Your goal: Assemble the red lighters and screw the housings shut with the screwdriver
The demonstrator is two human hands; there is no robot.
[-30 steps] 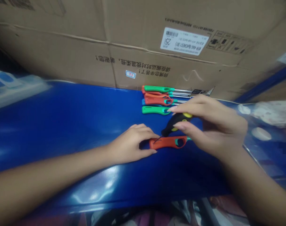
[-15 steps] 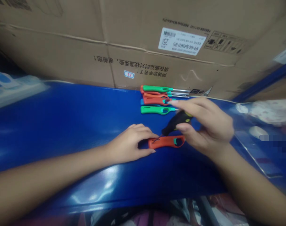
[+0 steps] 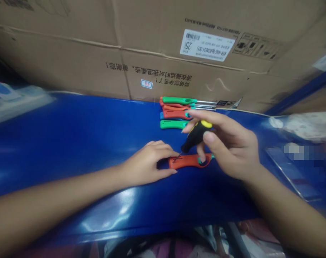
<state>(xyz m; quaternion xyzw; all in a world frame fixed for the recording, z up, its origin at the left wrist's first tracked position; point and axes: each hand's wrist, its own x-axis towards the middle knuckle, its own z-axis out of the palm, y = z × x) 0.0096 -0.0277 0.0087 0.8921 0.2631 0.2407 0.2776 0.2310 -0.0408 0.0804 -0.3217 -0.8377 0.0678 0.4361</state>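
An orange gas lighter (image 3: 188, 162) lies flat on the blue table, its handle end to the left. My left hand (image 3: 152, 163) pinches that end between thumb and fingers. In my right hand (image 3: 230, 143) is a small screwdriver (image 3: 196, 135) with a black and yellow handle, held slanted. Its thin tip meets the lighter's handle near the left end. One finger of my right hand reaches down by the trigger opening. Behind the screwdriver, a green lighter (image 3: 172, 124) is partly covered by my right fingers.
More lighters (image 3: 176, 101) in green, orange and blue lie together against a large cardboard box (image 3: 152, 43) at the back. On the right are a flat, glassy rectangular object (image 3: 292, 175) and a pale patterned cloth or bag (image 3: 310, 127).
My right hand has shifted slightly left, its fingers now curled differently round the screwdriver, whose handle stands a little more upright. My left hand and the orange lighter stay in place.
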